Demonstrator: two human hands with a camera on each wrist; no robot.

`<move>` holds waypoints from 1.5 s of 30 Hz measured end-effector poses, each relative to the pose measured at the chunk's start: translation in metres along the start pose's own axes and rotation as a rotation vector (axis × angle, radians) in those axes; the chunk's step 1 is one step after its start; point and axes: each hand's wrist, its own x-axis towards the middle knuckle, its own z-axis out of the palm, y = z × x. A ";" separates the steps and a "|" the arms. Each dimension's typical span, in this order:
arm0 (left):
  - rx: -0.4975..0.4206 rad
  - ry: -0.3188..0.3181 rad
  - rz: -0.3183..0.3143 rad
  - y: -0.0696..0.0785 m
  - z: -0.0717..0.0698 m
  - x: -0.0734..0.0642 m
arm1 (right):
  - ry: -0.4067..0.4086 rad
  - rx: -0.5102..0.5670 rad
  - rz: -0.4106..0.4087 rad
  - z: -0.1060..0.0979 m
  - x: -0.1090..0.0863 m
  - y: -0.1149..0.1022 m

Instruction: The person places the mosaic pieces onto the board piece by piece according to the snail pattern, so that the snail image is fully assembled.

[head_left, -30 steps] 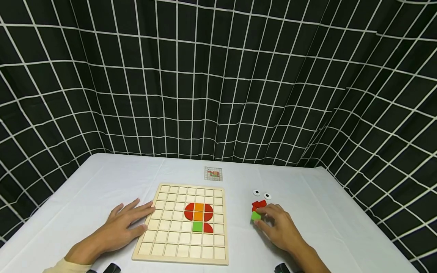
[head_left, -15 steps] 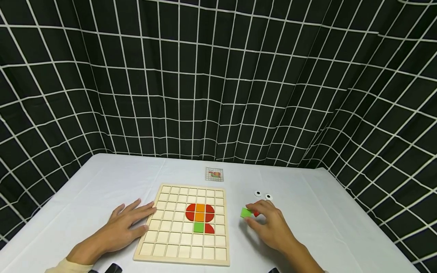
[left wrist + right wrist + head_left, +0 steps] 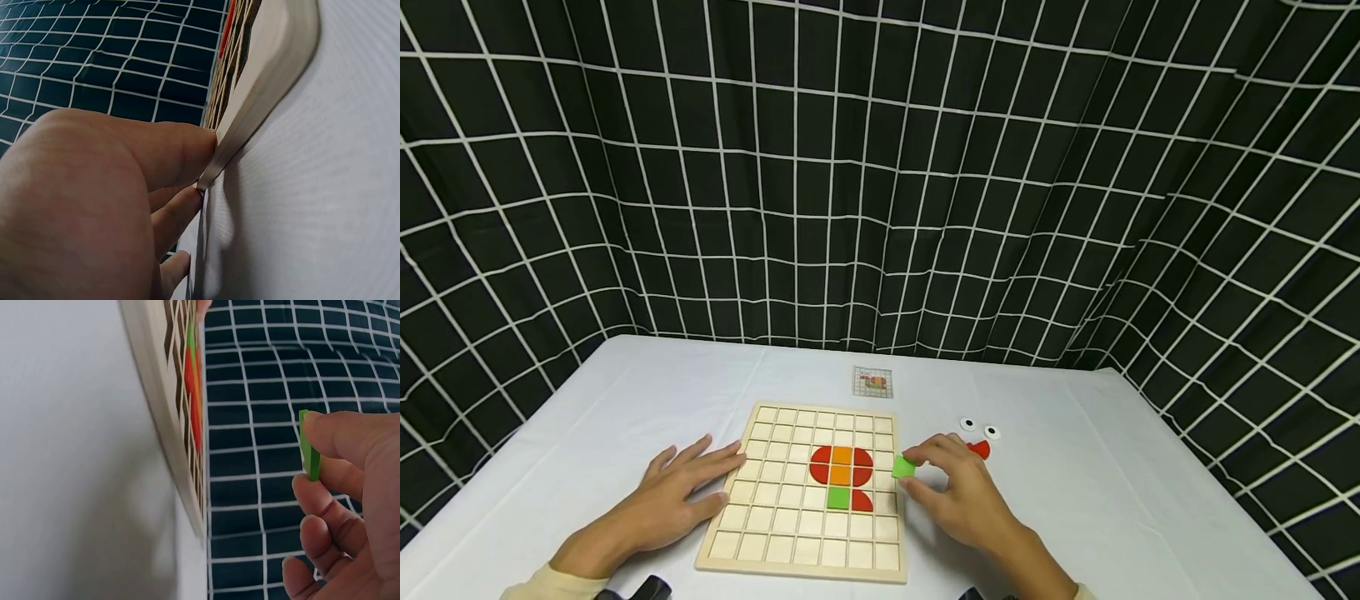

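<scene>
A green square tile [image 3: 903, 467] is pinched between the thumb and fingers of my right hand [image 3: 958, 492], held at the right edge of a wooden grid board [image 3: 760, 546]. In the right wrist view the green tile [image 3: 310, 447] stands clear of the board. My left hand [image 3: 673, 496] lies with fingers spread, its fingertips and thumb touching the board's left edge; the left wrist view shows them against the wooden rim [image 3: 250, 94]. Set in the board are two orange squares [image 3: 842, 465], several red rounded pieces [image 3: 862, 477] and one green square [image 3: 838, 497].
Past the right hand lie two round eye pieces [image 3: 980, 428] and a red piece [image 3: 981, 449], partly hidden by that hand. Behind the board is a small picture card [image 3: 872, 382] with a coloured pattern on a grid. A black gridded curtain [image 3: 850, 167] closes off the table's back.
My right hand has moved left from the loose red pieces to the board's right edge, carrying the green tile. The left hand has stayed at the board's left edge.
</scene>
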 end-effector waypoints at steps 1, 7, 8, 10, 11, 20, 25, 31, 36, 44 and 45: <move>0.000 -0.001 -0.003 0.000 0.000 0.000 | -0.006 0.007 -0.001 0.002 0.001 -0.002; 0.002 -0.001 0.004 0.000 -0.001 0.000 | -0.041 0.039 0.014 0.012 0.008 -0.013; 0.003 -0.001 0.008 -0.001 -0.001 0.000 | -0.045 0.045 0.020 0.014 0.009 -0.015; 0.006 0.000 0.011 -0.001 -0.001 0.000 | -0.054 0.059 0.029 0.018 0.012 -0.019; 0.006 -0.002 0.005 -0.001 -0.001 0.000 | -0.060 0.065 0.033 0.021 0.014 -0.021; -0.003 0.000 -0.003 -0.001 -0.001 -0.001 | -0.128 0.107 0.032 0.045 0.024 -0.036; 0.001 -0.004 0.005 -0.001 -0.001 0.000 | -0.170 0.108 0.035 0.058 0.027 -0.040; -0.001 -0.015 -0.018 0.000 -0.002 0.000 | -0.215 0.069 0.045 0.069 0.029 -0.043; 0.000 -0.022 -0.020 0.001 -0.004 0.001 | -0.228 0.044 0.041 0.076 0.029 -0.043; 0.004 -0.018 -0.010 0.001 -0.003 0.001 | -0.260 -0.017 0.029 0.081 0.026 -0.040; 0.001 -0.016 -0.011 0.000 -0.002 0.001 | -0.263 -0.025 0.029 0.081 0.026 -0.040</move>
